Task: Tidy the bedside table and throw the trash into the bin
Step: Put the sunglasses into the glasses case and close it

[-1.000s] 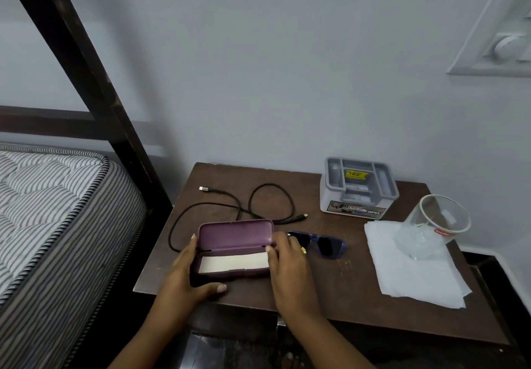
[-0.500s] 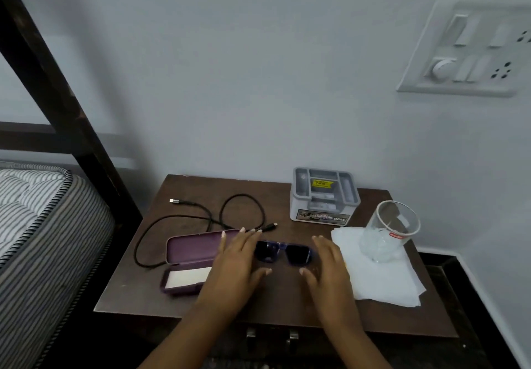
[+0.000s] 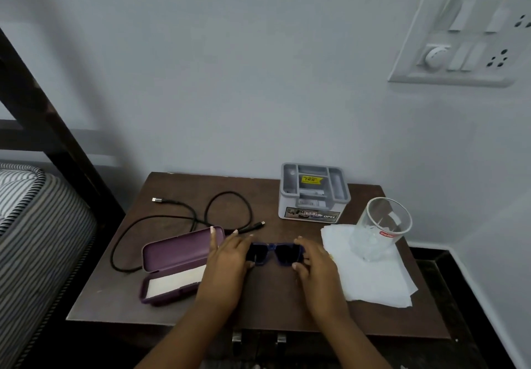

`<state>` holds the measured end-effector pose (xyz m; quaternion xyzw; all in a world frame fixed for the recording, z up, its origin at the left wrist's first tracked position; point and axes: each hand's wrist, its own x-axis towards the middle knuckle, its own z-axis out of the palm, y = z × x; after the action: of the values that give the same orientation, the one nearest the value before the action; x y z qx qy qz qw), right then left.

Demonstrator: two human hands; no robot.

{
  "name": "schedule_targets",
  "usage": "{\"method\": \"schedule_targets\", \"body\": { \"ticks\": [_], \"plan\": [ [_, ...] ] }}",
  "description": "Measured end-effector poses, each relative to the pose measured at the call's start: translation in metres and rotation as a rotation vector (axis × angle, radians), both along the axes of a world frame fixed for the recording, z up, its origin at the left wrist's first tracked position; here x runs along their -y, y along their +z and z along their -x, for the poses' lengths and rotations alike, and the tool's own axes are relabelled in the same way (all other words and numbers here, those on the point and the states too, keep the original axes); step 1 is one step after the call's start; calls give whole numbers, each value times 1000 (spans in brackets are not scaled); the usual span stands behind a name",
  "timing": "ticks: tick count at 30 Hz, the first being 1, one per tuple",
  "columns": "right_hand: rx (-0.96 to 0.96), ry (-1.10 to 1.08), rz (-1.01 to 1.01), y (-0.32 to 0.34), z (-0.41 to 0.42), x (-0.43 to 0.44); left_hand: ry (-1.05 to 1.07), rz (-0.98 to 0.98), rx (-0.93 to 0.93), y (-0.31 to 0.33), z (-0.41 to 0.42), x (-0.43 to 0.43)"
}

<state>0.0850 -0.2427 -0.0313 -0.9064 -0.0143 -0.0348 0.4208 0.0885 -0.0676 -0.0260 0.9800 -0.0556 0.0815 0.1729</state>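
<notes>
Blue sunglasses (image 3: pixel 274 255) pinched endwise by left hand (image 3: pixel 227 265), right hand (image 3: pixel 316 266).

Dark blue sunglasses (image 3: pixel 274 253) sat held at both ends; the purple case (image 3: pixel 178 251) lay open just left. White tissue (image 3: pixel 373 285) lay spread at right.

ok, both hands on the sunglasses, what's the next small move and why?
Probably carry the sunglasses left and lay them in the open purple case. The left hand and right hand each grip one end of the frame, and the case lies open beside them, holding only a white cloth.
</notes>
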Motion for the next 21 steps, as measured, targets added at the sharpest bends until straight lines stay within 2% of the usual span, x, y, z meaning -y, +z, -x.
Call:
{"method": "schedule_targets", "body": {
  "ticks": [5,7,9,11,13,17,21],
  "plan": [
    [-37,43,21,8,-2,8,-100,-133,-87,10,-8,0],
    [-11,43,17,15,0,9,-135,-109,-25,15,-10,-6],
    [14,53,-6,27,1,6,-155,-62,124,19,-10,-20],
    [50,119,-27,41,1,-4,-157,-4,145,32,-2,-40],
    [76,218,-45,52,-2,-21,-133,57,134,41,12,-61],
    [7,384,-102,62,-8,-66,104,391,57,56,52,-100],
    [-115,484,-118,58,-11,-96,208,453,1,41,71,-125]
  ]
}}
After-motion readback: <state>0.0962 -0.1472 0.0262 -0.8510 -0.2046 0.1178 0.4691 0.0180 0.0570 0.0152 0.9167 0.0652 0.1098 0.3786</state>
